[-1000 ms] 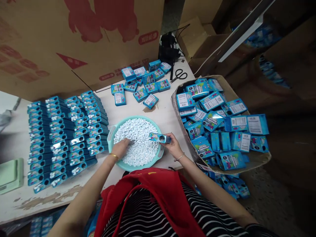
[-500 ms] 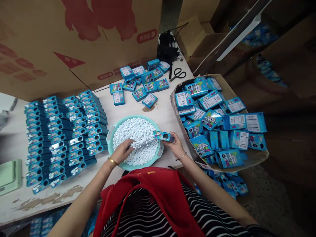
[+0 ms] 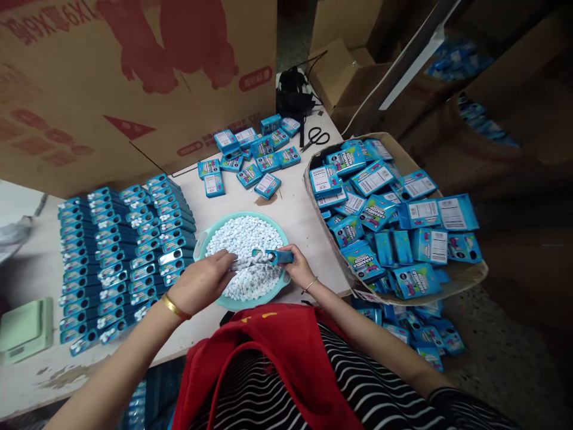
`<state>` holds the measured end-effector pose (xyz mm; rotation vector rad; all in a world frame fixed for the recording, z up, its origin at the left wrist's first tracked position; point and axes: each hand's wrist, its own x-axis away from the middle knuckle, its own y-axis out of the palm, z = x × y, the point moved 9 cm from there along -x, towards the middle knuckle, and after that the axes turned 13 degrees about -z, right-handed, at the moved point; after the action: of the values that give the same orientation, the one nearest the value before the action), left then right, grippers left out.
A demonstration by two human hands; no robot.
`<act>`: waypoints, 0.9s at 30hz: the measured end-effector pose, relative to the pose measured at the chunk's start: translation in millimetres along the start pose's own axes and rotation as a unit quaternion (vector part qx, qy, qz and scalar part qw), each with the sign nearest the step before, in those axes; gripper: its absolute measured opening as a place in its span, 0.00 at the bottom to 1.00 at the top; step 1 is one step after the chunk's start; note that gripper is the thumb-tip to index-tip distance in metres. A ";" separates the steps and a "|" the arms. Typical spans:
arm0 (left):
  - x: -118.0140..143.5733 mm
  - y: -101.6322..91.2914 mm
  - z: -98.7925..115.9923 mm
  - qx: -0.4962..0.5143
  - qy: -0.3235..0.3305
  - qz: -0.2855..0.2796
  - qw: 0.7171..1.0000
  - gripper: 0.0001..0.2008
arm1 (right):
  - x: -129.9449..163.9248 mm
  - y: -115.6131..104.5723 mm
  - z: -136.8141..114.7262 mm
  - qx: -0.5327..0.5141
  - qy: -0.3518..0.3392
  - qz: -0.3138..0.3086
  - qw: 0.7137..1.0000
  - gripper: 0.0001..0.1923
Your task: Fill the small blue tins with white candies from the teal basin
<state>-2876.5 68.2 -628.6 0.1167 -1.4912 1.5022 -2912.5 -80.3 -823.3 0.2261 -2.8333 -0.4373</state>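
Note:
A light turquoise basin point(image 3: 200, 246) full of small white candies point(image 3: 244, 234) stands in front of me. My left hand point(image 3: 203, 280) is closed on the end of a small scoop point(image 3: 244, 263) heaped with candies, its far tip against the box in my other hand. My right hand point(image 3: 298, 264) grips a small blue candy box point(image 3: 283, 257) over the basin's right side. The box lies tilted, its end with an opening turned towards the scoop. My fingers partly hide the scoop's handle.
Rows of blue boxes point(image 3: 128, 257) stand packed at left, beside a pale green scale point(image 3: 27, 328). Loose boxes point(image 3: 250, 175) and black scissors point(image 3: 316, 138) lie behind the basin. A carton point(image 3: 461, 289) heaped with boxes is at right; a large cardboard box point(image 3: 188, 113) walls the back.
My left hand has lifted the loaded scoop out of the candies up to the box. My right hand has brought the box left, over the basin. The view has shifted slightly.

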 end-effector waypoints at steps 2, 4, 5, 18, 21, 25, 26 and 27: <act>0.6 -3.7 4.8 -0.039 -0.024 -0.020 0.999 0.11 | -0.8 2.2 4.0 0.004 0.006 -0.005 1.000 0.16; 0.6 -6.0 9.1 -0.069 -0.041 -0.037 0.996 0.10 | -1.8 3.5 7.1 0.011 0.013 -0.009 1.000 0.16; 0.4 -6.9 11.3 -0.079 -0.046 -0.042 0.995 0.10 | -2.3 4.2 8.1 0.015 0.015 -0.011 1.000 0.16; 28.9 -22.1 22.4 -0.118 -0.071 0.020 0.990 0.10 | -9.3 29.6 19.7 -0.033 0.047 -0.043 0.997 0.19; 31.4 -10.8 3.1 -0.006 -0.054 0.083 0.995 0.15 | -9.9 41.3 16.3 -0.043 0.054 -0.072 0.995 0.20; 21.9 32.3 -7.4 0.122 0.004 0.136 0.983 0.25 | -4.7 71.7 11.5 -0.055 0.074 -0.145 0.985 0.21; 21.3 44.3 -9.6 0.137 0.005 0.136 0.981 0.21 | -2.8 80.1 9.8 -0.050 0.077 -0.162 0.982 0.21; 23.6 54.4 -12.9 0.150 -0.001 0.137 0.979 0.17 | -0.8 89.0 8.5 -0.048 0.082 -0.180 0.979 0.22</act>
<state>-2917.9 104.0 -654.9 0.0946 -1.3117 1.9448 -2924.1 6.1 -803.2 0.7270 -2.6017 -0.5980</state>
